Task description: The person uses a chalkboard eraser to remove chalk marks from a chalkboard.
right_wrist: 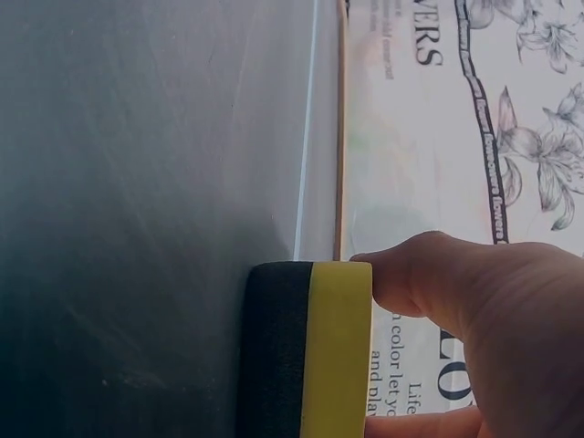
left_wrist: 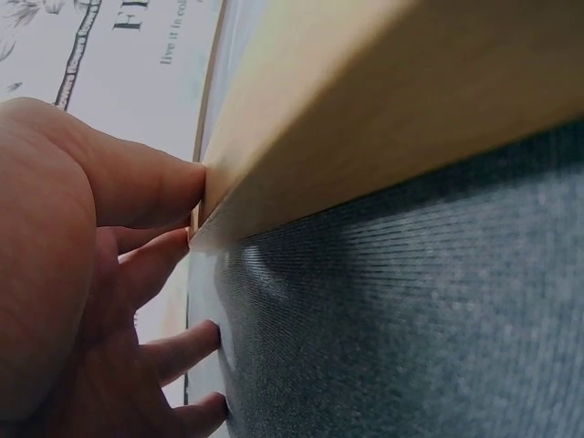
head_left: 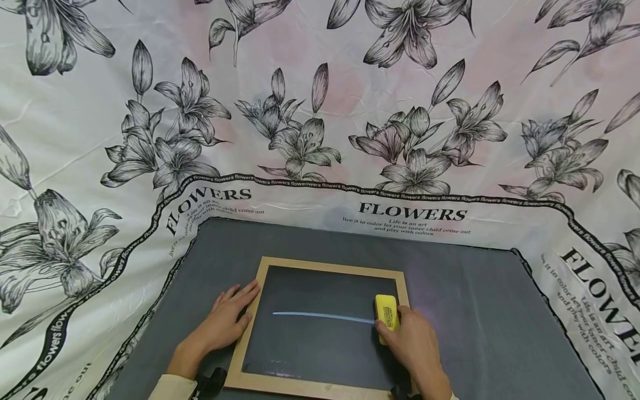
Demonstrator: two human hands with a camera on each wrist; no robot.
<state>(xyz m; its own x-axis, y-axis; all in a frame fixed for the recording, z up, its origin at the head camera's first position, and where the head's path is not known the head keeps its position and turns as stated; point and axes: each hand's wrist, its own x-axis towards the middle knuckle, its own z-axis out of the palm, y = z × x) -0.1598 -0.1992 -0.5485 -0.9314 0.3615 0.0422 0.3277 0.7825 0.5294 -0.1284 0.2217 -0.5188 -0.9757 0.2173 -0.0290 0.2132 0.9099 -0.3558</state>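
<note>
A small blackboard (head_left: 320, 350) in a light wooden frame (head_left: 330, 266) lies on the grey cloth. One pale blue chalk line (head_left: 322, 316) runs across it, its right end meeting a yellow eraser (head_left: 386, 312). My right hand (head_left: 417, 339) grips that eraser near the frame's right side, thumb on one side and fingers on the other. In the right wrist view the eraser's dark felt (right_wrist: 276, 351) faces the board. My left hand (head_left: 227, 319) rests at the frame's left edge, and in the left wrist view its thumb (left_wrist: 151, 187) and fingertips touch the wood.
Grey cloth (head_left: 475, 311) surrounds the board on the table. Its white border (head_left: 310, 204) carries printed words and line-drawn lilies, and similar flowered cloth (head_left: 340, 100) rises behind. Faint chalk smudges (head_left: 282, 373) mark the board's lower left.
</note>
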